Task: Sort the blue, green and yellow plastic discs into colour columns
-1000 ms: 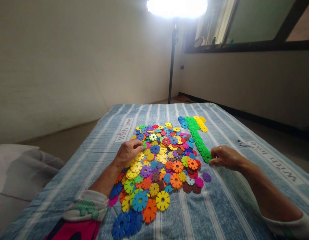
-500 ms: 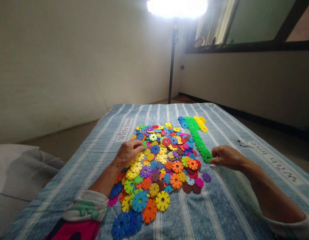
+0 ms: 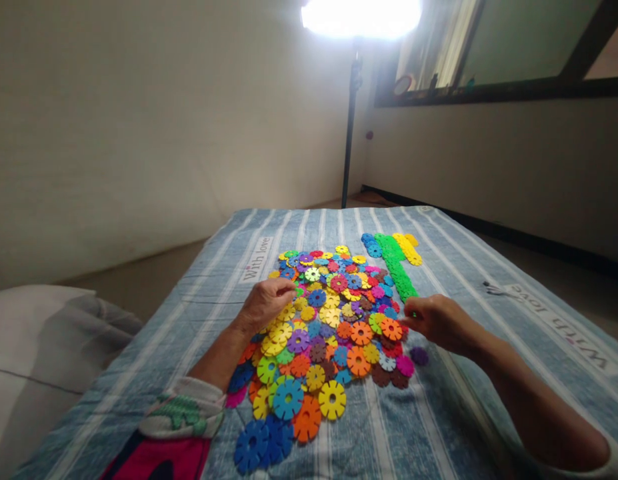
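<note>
My left hand [image 3: 267, 305] is closed in a pinch over the left side of a heap of colourful notched plastic discs [image 3: 331, 316]. A small green disc shows by its fingertips, but I cannot tell whether it is held. My right hand [image 3: 435, 321] is also pinched closed, between the heap's right edge and the lower end of a green strip of joined discs [image 3: 399, 280]. This hand covers the strip's end, and whatever its fingers hold is hidden. Blue discs [image 3: 373, 247] and yellow discs [image 3: 407, 249] flank the strip's far end.
A blue and white striped cloth [image 3: 209, 293] covers the table. One purple disc [image 3: 419, 356] lies right of the heap, and large blue discs [image 3: 252, 445] lie at its near end. Beyond the table stands a lit lamp on a pole [image 3: 349, 127]. White fabric [image 3: 43, 373] is at left.
My right hand has moved left from the green strip's end toward the heap and now covers that end. My left hand stays pinched at the heap's left side. The view has shifted slightly.
</note>
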`<state>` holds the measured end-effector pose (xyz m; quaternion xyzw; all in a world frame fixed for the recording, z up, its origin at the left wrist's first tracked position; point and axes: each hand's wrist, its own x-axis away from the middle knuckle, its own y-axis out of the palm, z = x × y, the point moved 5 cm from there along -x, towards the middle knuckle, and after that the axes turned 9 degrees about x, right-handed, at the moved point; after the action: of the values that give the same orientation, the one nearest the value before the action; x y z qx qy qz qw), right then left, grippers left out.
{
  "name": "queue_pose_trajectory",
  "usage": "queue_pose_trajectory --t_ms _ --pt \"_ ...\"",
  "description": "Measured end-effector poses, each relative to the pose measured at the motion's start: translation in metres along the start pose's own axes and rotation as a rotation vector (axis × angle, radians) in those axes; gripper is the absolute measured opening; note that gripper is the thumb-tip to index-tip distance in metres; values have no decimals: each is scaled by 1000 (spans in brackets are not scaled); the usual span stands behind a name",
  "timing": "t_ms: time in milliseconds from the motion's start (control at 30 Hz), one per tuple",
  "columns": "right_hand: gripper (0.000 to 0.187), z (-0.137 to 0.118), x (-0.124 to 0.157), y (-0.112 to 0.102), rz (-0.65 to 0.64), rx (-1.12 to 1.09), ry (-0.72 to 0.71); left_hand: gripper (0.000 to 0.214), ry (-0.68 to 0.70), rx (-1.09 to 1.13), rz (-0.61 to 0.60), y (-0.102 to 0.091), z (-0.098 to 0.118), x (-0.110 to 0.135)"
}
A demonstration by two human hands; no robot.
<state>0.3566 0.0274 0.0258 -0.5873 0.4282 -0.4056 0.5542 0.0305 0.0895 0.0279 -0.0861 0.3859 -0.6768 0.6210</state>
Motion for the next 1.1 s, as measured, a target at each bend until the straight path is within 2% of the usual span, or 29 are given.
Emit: queue_pose_trajectory --t_ms 333,533,767,833,933,1100 --pt "21 -68 1 6 34 -9 -187 22 2 -22 -42 1 0 2" --pt "28 -89 1 4 55 -4 -258 21 15 -2 -40 1 -1 2" --pt "27 -121 4 -7 238 -70 -401 17 42 13 -38 2 -3 3" --pt "31 -129 8 -12 242 -179 -440 17 45 19 -38 2 -4 3" --pt "39 -139 20 -27 182 -539 -520 17 39 23 -41 3 -4 3" --pt "46 -150 54 -81 185 -1118 -721 16 36 13 -48 3 -3 4"
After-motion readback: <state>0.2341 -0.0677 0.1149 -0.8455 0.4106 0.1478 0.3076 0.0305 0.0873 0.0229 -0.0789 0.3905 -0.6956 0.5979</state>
